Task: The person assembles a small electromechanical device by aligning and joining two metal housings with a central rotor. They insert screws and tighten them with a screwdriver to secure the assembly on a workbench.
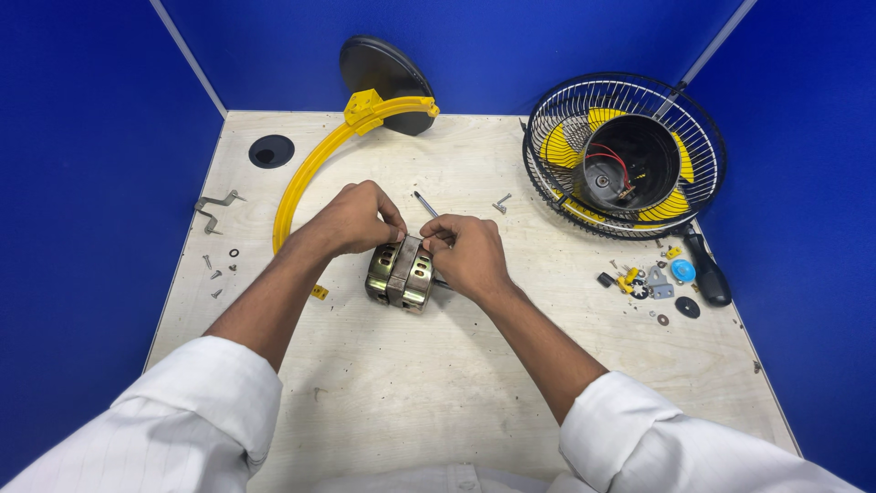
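A small brass-coloured fan motor (400, 274) with a grey steel core lies on the plywood table (438, 365), its thin steel shaft (425, 204) pointing away from me. My left hand (351, 219) grips the motor's upper left side with pinched fingertips. On the motor's right side, my right hand (467, 256) pinches the top edge of the housing. Both hands touch the motor at the middle of the table.
A black wire fan guard (624, 155) holding a black housing and yellow blades sits back right. At the back left lies a yellow curved bracket (310, 178) with a black round base (383, 73). Small screws and parts (648, 281), a black-handled screwdriver (708, 269), loose screws (219, 269), a table hole (271, 151).
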